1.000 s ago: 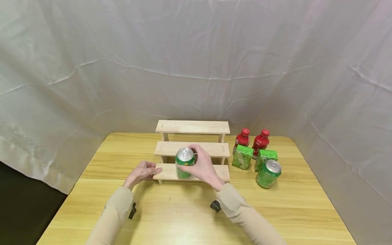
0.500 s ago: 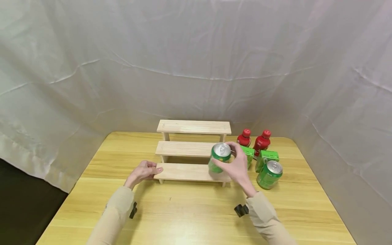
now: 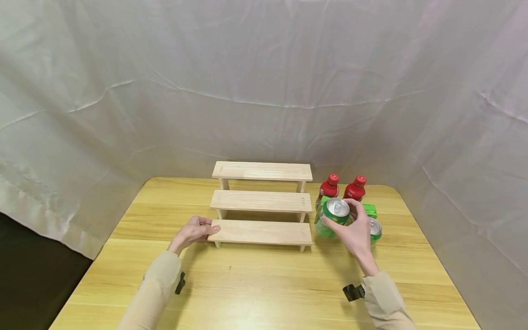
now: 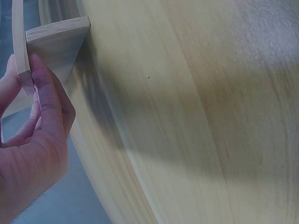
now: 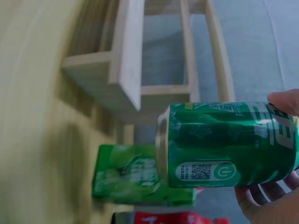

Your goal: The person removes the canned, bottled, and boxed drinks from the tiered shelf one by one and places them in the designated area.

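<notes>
A three-step wooden shelf [image 3: 261, 232] stands on the table. My left hand [image 3: 195, 231] pinches the left end of its lowest board, thumb on top and fingers beneath, as the left wrist view also shows. Right of the shelf, my right hand [image 3: 356, 229] grips a green drink can [image 5: 224, 144] near its top. In the right wrist view the can hangs above the table, in front of a green drink carton [image 5: 126, 175]. A second green can [image 3: 375, 229] is partly hidden behind the right hand.
Two red bottles [image 3: 328, 187] stand at the back right, with another green carton [image 3: 370, 211] in front of them, mostly covered by the right hand. A grey curtain [image 3: 264, 91] hangs round the back and sides of the wooden table [image 3: 247, 293].
My right hand has carried the can rightward, from the lowest board to in front of the cartons and bottles. The left hand keeps its hold on the board's end.
</notes>
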